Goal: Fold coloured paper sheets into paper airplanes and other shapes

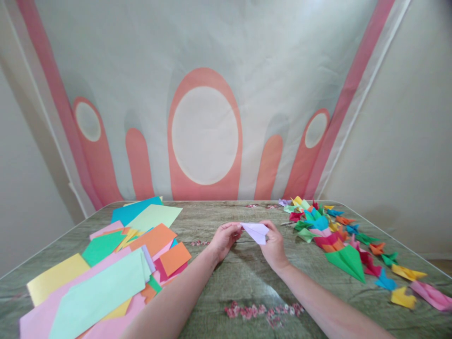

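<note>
A small lavender folded paper (254, 231), shaped like a paper plane, is held up above the middle of the table. The fingertips of my left hand (227, 239) pinch its pointed end. Around its wider end, my right hand (273, 246) is closed, with the thumb and part of the fingers hidden behind the paper. The folded layers fan out slightly towards the right hand. Both forearms reach in from the bottom edge.
Loose coloured sheets (99, 292) are heaped on the left of the wood-patterned table (212, 301). Several folded paper pieces spread along the right side, among them a green paper plane (346, 262) and a pink folded piece (431, 295). A printed cloth backdrop (205, 42) hangs behind.
</note>
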The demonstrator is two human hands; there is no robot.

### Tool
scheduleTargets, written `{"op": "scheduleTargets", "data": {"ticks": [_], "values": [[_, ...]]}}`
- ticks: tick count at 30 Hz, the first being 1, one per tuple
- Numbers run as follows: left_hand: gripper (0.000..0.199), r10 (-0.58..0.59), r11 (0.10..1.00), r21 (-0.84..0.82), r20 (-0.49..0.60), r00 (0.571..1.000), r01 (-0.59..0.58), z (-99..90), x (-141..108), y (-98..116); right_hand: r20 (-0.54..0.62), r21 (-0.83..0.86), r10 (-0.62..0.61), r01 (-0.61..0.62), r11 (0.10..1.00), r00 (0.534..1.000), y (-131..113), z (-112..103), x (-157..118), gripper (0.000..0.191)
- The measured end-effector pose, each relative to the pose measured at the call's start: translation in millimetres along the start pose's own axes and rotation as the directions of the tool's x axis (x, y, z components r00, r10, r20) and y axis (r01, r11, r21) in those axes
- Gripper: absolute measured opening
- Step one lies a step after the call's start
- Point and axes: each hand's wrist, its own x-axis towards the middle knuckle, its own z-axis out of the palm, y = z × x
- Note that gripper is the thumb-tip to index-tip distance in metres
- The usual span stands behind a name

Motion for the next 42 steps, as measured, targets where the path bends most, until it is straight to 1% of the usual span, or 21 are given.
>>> {"op": "scheduleTargets", "data": {"ticks": [5,11,14,17,19,20,22,24,27,31,33,38,42], "values": [[0.022,0.004,1.0,-0.007,-0.014,1.0,-0.004,1.0,0,1,0.005,-0.001,-0.006,0.006,1.0,1.0,-2,0,0,0.011],[0.019,0.011,1.0,-0.015,-0.012,1.0,-0.011,-1.7,3,-1,0.012,0.033,0.016,-0.016,0.999,1.0,0,2,-1,0.013],[0.019,0.009,1.0,-0.011,-0.005,1.0,-0.01,-3.1,5,-2,0.009,0.057,0.041,-0.041,0.998,0.999,2,3,-1,0.012],[0.021,0.009,1.0,0.006,0.006,1.0,-0.009,-2.2,3,-2,0.005,0.091,0.098,-0.098,0.991,0.995,5,4,-1,0.014],[0.025,0.014,0.999,0.044,0.041,0.999,-0.016,-0.7,0,-2,0.019,0.114,0.149,-0.15,0.982,0.989,6,4,-1,0.016],[0.029,0.023,0.996,0.08,0.076,0.997,-0.029,0.1,-1,-2,0.036,0.123,0.17,-0.174,0.977,0.985,7,4,-1,0.018],[0.037,0.046,0.983,0.17,0.157,0.987,-0.073,1.1,-3,-3,0.09,0.146,0.198,-0.209,0.967,0.976,6,4,-1,0.021],[0.036,0.066,0.961,0.25,0.205,0.977,-0.117,1.0,-4,-4,0.151,0.176,0.213,-0.238,0.955,0.965,5,4,-1,0.023],[0.032,0.075,0.947,0.291,0.204,0.976,-0.134,0.0,-5,-4,0.206,0.226,0.248,-0.293,0.929,0.946,4,4,0,0.024],[0.038,0.039,0.95,0.294,0.232,0.972,-0.108,0.1,-5,-2,0.231,0.28,0.331,-0.388,0.878,0.915,6,5,1,0.025],[0.039,0.039,0.948,0.298,0.222,0.974,-0.106,0.4,-5,-1,0.238,0.293,0.369,-0.428,0.855,0.899,7,5,1,0.027],[0.028,0.093,0.95,0.286,0.115,0.989,-0.122,-2.0,-1,-5,0.263,0.314,0.408,-0.477,0.821,0.874,7,5,2,0.032],[0.028,0.117,0.955,0.264,0.088,0.989,-0.136,-4.3,2,-7,0.285,0.352,0.432,-0.513,0.783,0.855,7,6,2,0.035]]}}
